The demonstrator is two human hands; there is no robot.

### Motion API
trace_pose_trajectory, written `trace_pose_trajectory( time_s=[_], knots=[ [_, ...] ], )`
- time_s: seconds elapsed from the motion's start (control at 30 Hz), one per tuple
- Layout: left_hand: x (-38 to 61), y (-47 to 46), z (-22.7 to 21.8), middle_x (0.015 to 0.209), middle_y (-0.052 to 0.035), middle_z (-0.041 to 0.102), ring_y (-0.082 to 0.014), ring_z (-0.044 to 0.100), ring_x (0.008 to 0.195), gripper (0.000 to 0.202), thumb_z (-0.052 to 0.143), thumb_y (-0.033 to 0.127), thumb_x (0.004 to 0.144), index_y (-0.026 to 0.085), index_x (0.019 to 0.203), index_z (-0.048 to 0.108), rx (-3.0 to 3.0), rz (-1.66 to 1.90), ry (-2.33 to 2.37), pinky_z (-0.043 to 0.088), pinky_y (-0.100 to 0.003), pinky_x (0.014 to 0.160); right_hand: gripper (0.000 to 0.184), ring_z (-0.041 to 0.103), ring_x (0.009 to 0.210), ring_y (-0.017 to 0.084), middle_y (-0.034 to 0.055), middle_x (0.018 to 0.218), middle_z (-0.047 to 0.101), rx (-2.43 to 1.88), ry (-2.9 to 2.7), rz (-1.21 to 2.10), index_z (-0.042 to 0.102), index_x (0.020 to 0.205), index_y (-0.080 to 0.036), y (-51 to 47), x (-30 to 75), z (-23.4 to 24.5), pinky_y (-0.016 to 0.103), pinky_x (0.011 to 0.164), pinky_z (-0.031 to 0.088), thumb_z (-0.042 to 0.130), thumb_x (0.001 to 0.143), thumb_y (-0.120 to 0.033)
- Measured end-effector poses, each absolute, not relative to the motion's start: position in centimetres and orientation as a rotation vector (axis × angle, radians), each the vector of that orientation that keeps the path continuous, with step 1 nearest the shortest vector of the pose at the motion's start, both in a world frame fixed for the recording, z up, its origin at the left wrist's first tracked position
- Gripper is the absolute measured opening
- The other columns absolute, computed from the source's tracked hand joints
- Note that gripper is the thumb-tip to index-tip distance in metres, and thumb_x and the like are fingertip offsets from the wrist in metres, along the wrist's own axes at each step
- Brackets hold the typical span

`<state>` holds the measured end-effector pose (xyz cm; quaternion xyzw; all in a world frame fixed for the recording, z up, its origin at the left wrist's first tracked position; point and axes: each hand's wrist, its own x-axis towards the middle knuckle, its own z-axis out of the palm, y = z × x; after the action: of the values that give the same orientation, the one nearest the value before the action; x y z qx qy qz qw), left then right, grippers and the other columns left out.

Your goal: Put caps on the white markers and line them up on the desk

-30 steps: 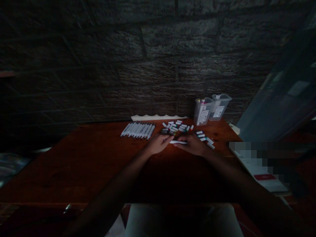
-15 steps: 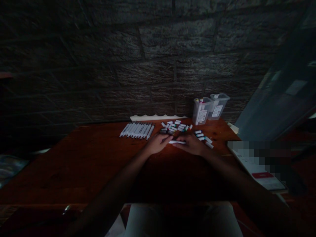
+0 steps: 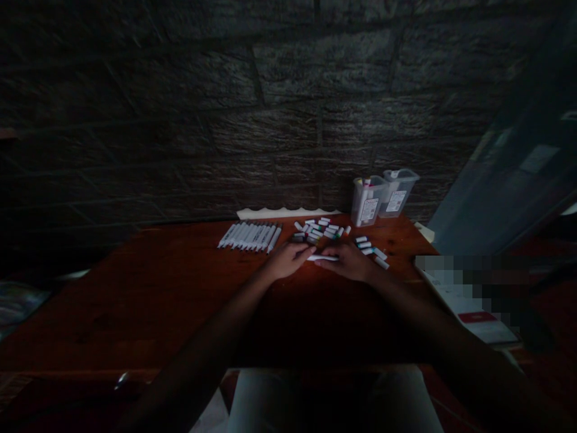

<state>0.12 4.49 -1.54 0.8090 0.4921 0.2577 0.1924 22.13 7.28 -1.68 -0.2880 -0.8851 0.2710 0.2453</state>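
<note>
A white marker (image 3: 323, 258) lies crosswise between my two hands, low over the table. My left hand (image 3: 288, 258) is closed on its left end, thumb along the near side. On the right end, my right hand (image 3: 349, 260) grips it with the fingers wrapped around. Just beyond my hands is a loose cluster of white marker caps (image 3: 331, 231) with coloured ends. A row of uncapped white markers (image 3: 250, 236) lies side by side to the left. More caps (image 3: 372, 249) are scattered right of my right hand.
Two clear plastic boxes (image 3: 366, 204) with labels stand at the table's back right, the nearer one holding a few markers. A wavy-edged white strip (image 3: 288, 213) runs along the stone wall (image 3: 288, 132). White packaging with a red patch (image 3: 476, 317) sits at the right edge of the wooden table (image 3: 148, 300).
The view has tilted very slightly. Both hands keep the same grip on the marker, and the markers and caps lie as before.
</note>
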Motion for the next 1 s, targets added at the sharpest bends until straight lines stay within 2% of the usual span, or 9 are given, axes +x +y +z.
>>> trace_pose_trajectory(
  time_s=[0.17,0.63,1.0],
  knots=[
    [0.17,4.48,-1.31,0.063,0.0001,0.057,-0.0127,0.054,0.065,0.046,0.04,0.047,0.098,0.016,0.072,0.062,2.293,0.711,1.349,0.039,-0.023,0.062,0.029,0.063,0.075,0.015,0.0049,0.083,0.073,-0.789,-2.422,0.775,0.073,0.088,-0.018,7.28,22.21,-1.51,0.027,0.068,0.044,0.057,0.09,-0.042],
    [0.2,4.5,-1.3,0.063,0.0006,0.056,-0.0117,0.051,0.062,0.045,0.04,0.047,0.098,0.016,0.073,0.062,2.288,0.709,1.366,0.038,-0.023,0.06,0.031,0.06,0.069,0.013,0.0024,0.075,0.07,-0.794,-2.445,0.707,0.073,0.087,-0.018,7.33,22.22,-1.54,0.027,0.065,0.041,0.057,0.091,-0.044],
    [0.23,4.4,-1.15,0.062,0.0013,0.056,-0.0118,0.051,0.063,0.045,0.039,0.048,0.098,0.016,0.076,0.062,2.269,0.695,1.353,0.036,-0.023,0.06,0.029,0.063,0.073,0.014,0.0038,0.081,0.072,-0.749,-2.454,0.704,0.073,0.092,-0.017,7.43,22.27,-1.6,0.026,0.067,0.041,0.058,0.091,-0.042]
  ],
)
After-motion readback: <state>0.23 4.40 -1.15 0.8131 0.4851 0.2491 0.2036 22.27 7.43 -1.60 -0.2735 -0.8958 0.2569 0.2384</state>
